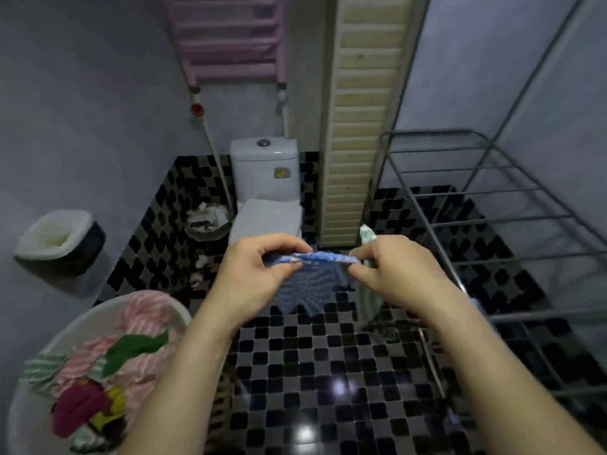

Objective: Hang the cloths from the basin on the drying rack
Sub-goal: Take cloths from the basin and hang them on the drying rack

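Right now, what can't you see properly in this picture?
Head view:
The basin is cut by the bottom-left edge.
The drying rack runs off the right edge.
The green cloth is mostly behind the right hand.
The left hand covers a corner of the blue cloth.

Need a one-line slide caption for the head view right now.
Left hand and right hand pinch a blue cloth spread out beside the grey drying rack; more cloths fill the white basin.

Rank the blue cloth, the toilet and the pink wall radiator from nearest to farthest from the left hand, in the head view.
1. blue cloth: pinched by the left hand itself, centre of view.
2. toilet: on the floor just beyond the hand.
3. pink radiator: high on the back wall, top of view.
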A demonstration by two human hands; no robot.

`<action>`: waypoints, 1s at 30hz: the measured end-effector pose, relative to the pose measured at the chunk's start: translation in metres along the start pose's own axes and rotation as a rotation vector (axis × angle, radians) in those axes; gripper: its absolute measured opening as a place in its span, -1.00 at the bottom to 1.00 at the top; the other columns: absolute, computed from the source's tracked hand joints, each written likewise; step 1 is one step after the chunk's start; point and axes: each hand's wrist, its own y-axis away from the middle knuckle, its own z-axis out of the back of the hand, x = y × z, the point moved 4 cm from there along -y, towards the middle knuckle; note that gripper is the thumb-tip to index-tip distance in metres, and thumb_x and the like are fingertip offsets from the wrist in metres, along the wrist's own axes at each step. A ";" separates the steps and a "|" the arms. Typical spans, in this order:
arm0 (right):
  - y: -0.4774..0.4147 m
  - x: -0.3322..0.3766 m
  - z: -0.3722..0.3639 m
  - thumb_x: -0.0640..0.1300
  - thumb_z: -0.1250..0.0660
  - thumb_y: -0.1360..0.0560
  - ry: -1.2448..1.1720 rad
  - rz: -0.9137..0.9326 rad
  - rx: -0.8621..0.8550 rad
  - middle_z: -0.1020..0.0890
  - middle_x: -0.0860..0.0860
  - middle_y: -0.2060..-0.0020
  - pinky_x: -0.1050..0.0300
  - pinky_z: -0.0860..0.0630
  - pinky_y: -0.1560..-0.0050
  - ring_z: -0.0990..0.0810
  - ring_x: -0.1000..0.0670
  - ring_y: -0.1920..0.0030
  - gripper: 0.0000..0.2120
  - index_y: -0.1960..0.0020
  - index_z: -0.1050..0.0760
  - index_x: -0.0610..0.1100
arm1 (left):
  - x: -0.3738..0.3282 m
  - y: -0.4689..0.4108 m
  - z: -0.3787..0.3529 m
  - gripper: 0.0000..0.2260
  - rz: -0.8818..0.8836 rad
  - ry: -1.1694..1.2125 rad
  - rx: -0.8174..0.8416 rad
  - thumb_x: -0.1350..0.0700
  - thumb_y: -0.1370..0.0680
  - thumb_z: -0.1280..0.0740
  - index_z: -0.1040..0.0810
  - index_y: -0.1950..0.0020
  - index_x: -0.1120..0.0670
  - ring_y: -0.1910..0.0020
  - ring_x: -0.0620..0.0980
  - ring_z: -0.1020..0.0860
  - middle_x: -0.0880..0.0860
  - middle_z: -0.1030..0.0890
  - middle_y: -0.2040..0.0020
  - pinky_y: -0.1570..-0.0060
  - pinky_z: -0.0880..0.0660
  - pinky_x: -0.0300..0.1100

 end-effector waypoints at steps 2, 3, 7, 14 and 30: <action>0.014 -0.041 0.005 0.03 -0.27 -0.54 -0.102 -0.043 -0.086 -0.63 0.12 0.21 0.08 -0.51 0.12 -0.61 -0.03 0.01 -0.84 0.02 -0.63 0.15 | -0.011 -0.011 -0.030 -0.67 -0.026 -0.015 0.060 0.39 -0.46 -0.39 -0.63 0.08 -0.08 0.15 -0.30 -0.58 -0.17 -0.68 0.13 0.07 -0.46 -0.45; 0.021 -0.062 0.008 -0.05 -0.30 -0.53 -0.242 -0.056 -0.144 -0.67 0.14 0.15 0.07 -0.53 0.04 -0.62 0.00 -0.03 -0.83 -0.02 -0.65 0.11 | -0.017 -0.018 -0.050 -0.66 -0.040 -0.042 0.103 0.39 -0.46 -0.38 -0.61 0.06 -0.08 0.17 -0.30 -0.56 -0.15 -0.67 0.13 0.09 -0.43 -0.46; 0.047 -0.133 0.015 -0.31 -0.36 -0.47 -0.876 -0.226 -0.326 -0.71 0.09 0.18 0.22 -0.53 0.03 -0.63 0.18 0.13 -0.81 0.09 -0.69 -0.08 | -0.034 -0.043 -0.118 -0.61 -0.170 -0.220 0.196 0.36 -0.42 -0.36 -0.45 0.21 -0.17 0.21 -0.20 -0.48 -0.07 -0.55 0.18 0.18 -0.36 -0.33; 0.091 -0.220 0.037 -0.19 -0.44 -0.44 -0.891 -0.481 -0.385 -0.57 -0.04 0.42 0.16 -0.38 0.30 -0.49 0.06 0.39 -0.84 0.30 -0.58 -0.17 | -0.048 -0.062 -0.217 -0.72 0.001 0.104 0.545 0.24 -0.47 -0.45 -0.40 0.35 0.07 0.43 -0.18 -0.38 -0.17 -0.42 0.45 0.32 -0.30 -0.21; 0.137 -0.355 0.048 -0.05 -0.44 -0.41 -0.167 -0.763 -0.557 -0.62 -0.08 0.24 0.12 -0.39 0.20 -0.58 -0.13 0.14 -0.93 0.17 -0.58 -0.03 | -0.049 -0.052 -0.388 -0.74 0.120 0.134 0.651 0.12 -0.46 -0.46 -0.40 0.28 0.12 0.31 0.00 -0.53 0.06 -0.53 0.31 0.22 -0.54 0.06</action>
